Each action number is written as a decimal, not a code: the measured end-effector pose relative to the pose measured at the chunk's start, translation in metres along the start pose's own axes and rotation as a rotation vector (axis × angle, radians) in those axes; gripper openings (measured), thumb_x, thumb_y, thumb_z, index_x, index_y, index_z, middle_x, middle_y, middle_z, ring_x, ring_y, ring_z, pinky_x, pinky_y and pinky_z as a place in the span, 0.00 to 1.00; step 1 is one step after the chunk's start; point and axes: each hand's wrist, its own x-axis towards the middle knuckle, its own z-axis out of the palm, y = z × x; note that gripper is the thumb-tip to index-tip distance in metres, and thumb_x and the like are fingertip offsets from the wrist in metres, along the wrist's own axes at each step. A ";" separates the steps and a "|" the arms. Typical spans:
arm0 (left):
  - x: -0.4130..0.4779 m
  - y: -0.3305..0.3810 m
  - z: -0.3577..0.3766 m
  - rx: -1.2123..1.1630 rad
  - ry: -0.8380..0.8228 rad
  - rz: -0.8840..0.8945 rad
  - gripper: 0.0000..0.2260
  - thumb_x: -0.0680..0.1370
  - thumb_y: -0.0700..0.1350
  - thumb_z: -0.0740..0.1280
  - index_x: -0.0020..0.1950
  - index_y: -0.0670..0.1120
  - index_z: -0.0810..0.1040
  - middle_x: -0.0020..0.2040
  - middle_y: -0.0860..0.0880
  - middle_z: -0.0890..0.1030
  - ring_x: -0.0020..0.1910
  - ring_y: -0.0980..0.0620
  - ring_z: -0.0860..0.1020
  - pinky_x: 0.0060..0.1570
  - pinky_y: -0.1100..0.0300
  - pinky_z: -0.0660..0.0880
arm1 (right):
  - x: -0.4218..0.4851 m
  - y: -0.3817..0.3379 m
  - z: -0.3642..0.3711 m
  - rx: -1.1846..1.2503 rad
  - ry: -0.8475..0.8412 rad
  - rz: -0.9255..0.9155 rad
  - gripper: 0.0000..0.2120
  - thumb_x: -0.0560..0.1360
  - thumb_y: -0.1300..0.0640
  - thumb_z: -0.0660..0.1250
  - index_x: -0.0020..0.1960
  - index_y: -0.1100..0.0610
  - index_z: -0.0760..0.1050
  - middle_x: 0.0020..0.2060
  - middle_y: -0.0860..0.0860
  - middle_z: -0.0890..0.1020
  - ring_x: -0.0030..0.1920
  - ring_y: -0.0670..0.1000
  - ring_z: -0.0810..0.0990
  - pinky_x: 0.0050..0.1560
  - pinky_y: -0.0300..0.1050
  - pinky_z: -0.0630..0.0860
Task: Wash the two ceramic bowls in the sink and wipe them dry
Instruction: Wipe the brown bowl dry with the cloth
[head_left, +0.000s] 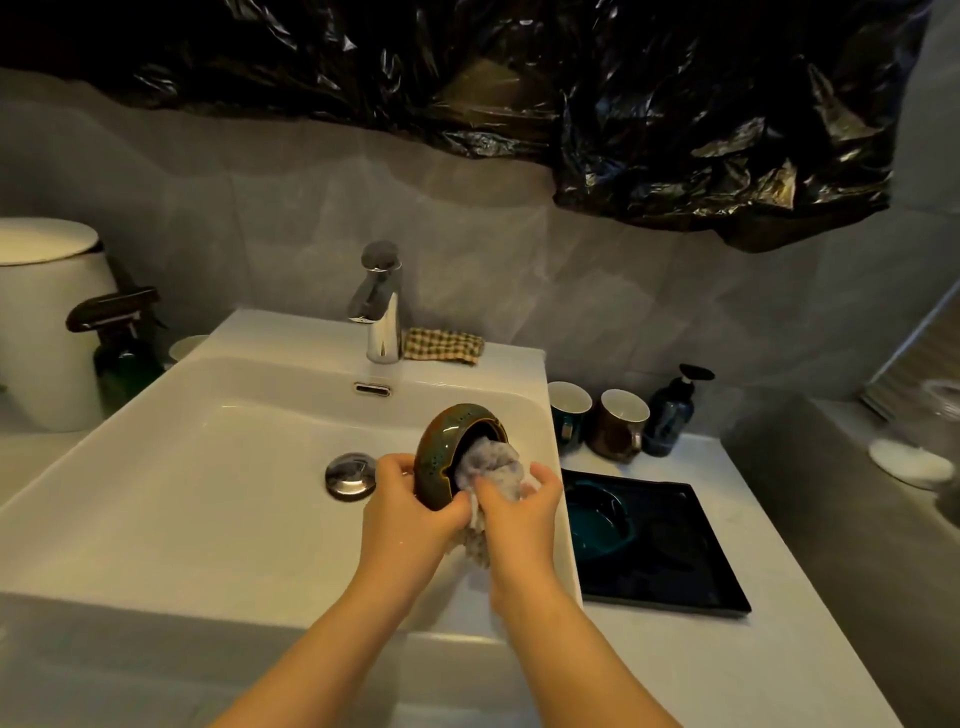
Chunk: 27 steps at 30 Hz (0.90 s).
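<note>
A speckled green-brown ceramic bowl (441, 452) is held on its side over the right part of the white sink (208, 467), its opening turned to the right. My left hand (410, 499) grips its lower rim and outer wall. A pale crumpled cloth (491, 465) is pushed into the bowl's opening, and my right hand (519, 499) is closed on that cloth. A second, teal bowl (597, 519) lies on a black tray (675, 571) on the counter right of the sink.
The chrome tap (382, 306) stands behind the basin with a checked cloth (441, 345) beside it; the drain plug (350, 473) is mid-basin. Two mugs (597, 421) and a dark pump bottle (672, 410) stand behind the tray. A spray bottle (122, 343) and white bin (47, 322) are at the left.
</note>
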 end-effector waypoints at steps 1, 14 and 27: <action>-0.001 0.001 0.001 0.016 -0.008 0.013 0.19 0.69 0.39 0.72 0.53 0.48 0.67 0.41 0.52 0.78 0.40 0.54 0.78 0.37 0.63 0.73 | 0.003 0.002 0.001 0.023 -0.050 0.096 0.22 0.72 0.60 0.68 0.64 0.54 0.66 0.50 0.53 0.79 0.47 0.53 0.80 0.46 0.50 0.80; 0.011 0.018 -0.013 0.424 -0.455 -0.106 0.13 0.69 0.41 0.64 0.53 0.45 0.67 0.46 0.44 0.77 0.40 0.43 0.82 0.38 0.46 0.81 | 0.023 -0.013 -0.025 -1.192 -0.162 -0.841 0.15 0.76 0.58 0.58 0.62 0.57 0.69 0.49 0.55 0.78 0.50 0.58 0.77 0.43 0.49 0.73; -0.008 0.016 0.008 0.345 -0.026 0.073 0.14 0.73 0.38 0.62 0.57 0.46 0.66 0.42 0.49 0.76 0.42 0.47 0.76 0.39 0.54 0.72 | 0.009 0.018 0.000 -0.161 -0.104 0.139 0.13 0.75 0.63 0.55 0.56 0.62 0.75 0.40 0.58 0.79 0.35 0.53 0.74 0.29 0.38 0.68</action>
